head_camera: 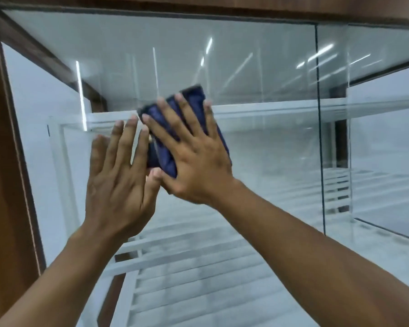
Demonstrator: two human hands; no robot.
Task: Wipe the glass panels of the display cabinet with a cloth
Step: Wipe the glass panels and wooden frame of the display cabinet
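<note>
A folded dark blue cloth [162, 159] lies flat against the front glass panel [257, 74] of the display cabinet. My right hand [194, 159] presses the cloth to the glass with fingers spread and straight. Just to its left, my left hand [118, 182] rests flat on the glass with straight fingers, its thumb touching the cloth's lower edge. Much of the cloth is hidden under my right hand.
A brown wooden frame [7, 185] runs down the left side and across the top. A vertical seam [319, 138] divides this panel from another glass panel on the right. White slatted shelves [198, 267] show inside the cabinet.
</note>
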